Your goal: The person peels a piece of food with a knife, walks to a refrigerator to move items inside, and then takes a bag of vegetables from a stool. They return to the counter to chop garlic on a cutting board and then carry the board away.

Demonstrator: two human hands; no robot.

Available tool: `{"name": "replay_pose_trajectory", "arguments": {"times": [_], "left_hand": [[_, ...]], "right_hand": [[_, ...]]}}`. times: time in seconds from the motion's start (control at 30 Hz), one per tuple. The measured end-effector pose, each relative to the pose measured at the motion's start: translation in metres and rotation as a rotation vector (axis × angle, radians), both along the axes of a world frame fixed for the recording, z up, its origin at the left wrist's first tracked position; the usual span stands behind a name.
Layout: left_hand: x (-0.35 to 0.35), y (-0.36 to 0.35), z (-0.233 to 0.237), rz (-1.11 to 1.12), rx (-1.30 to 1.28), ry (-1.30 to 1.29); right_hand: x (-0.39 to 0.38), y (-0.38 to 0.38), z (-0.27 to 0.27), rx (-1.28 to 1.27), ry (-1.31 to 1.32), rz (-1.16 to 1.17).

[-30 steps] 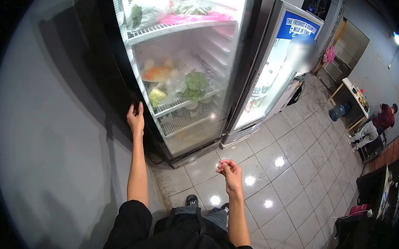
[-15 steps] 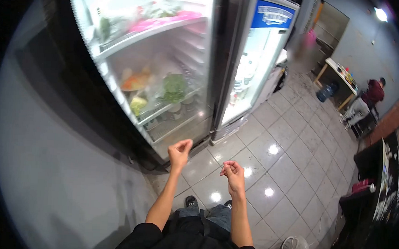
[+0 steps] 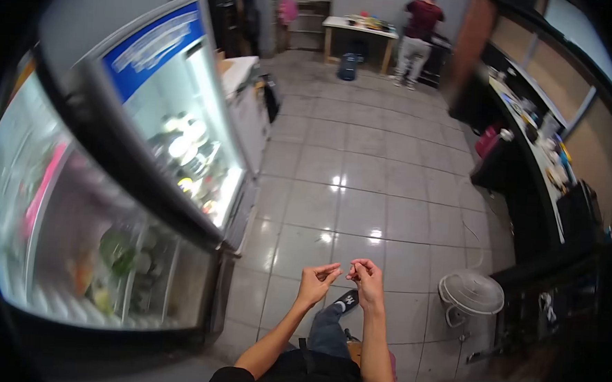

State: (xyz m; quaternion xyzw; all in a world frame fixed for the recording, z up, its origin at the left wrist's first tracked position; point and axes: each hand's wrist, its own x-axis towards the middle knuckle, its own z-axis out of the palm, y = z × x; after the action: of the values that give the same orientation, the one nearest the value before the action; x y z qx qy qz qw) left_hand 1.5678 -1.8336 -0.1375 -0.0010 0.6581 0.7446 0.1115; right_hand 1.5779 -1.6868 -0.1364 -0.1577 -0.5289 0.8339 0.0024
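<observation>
My left hand (image 3: 317, 283) is held out above the tiled floor at waist height. Its fingers are stretched together with the thumb close to them in a loose pinch. Just to its right, my right hand (image 3: 368, 281) has its fingers curled in towards the thumb. The two sets of fingertips face each other across a small gap. Anything between the fingers of either hand is too small to make out. Neither hand touches the glass-door fridges at the left.
Left stand a lit fridge (image 3: 212, 127) with a blue header and a nearer fridge (image 3: 111, 212) holding vegetables. A round fan (image 3: 471, 293) stands right, below a cluttered counter (image 3: 546, 165). At the back are a table (image 3: 335, 22), a water jug (image 3: 348, 67) and a person (image 3: 419, 31).
My view has turned right, from the fridge to the length of the room. Both hands have come closer together, and the fridges now lie further left.
</observation>
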Motion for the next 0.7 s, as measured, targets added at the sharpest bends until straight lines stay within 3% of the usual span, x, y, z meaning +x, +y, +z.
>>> {"name": "replay_pose_trajectory", "arguments": {"times": [0.17,0.4,0.7], "left_hand": [[-0.068,0.094,0.021,-0.187,-0.043,-0.022],[-0.143,0.254,0.046,-0.368,0.168,0.009],[-0.204,0.407,0.018,-0.718,0.308,-0.252]], "right_hand": [[-0.036,0.097,0.006,-0.040,0.015,-0.245],[-0.061,0.230,0.044,0.029,0.139,-0.489],[-0.086,0.353,0.032,0.043,0.103,-0.737]]}}
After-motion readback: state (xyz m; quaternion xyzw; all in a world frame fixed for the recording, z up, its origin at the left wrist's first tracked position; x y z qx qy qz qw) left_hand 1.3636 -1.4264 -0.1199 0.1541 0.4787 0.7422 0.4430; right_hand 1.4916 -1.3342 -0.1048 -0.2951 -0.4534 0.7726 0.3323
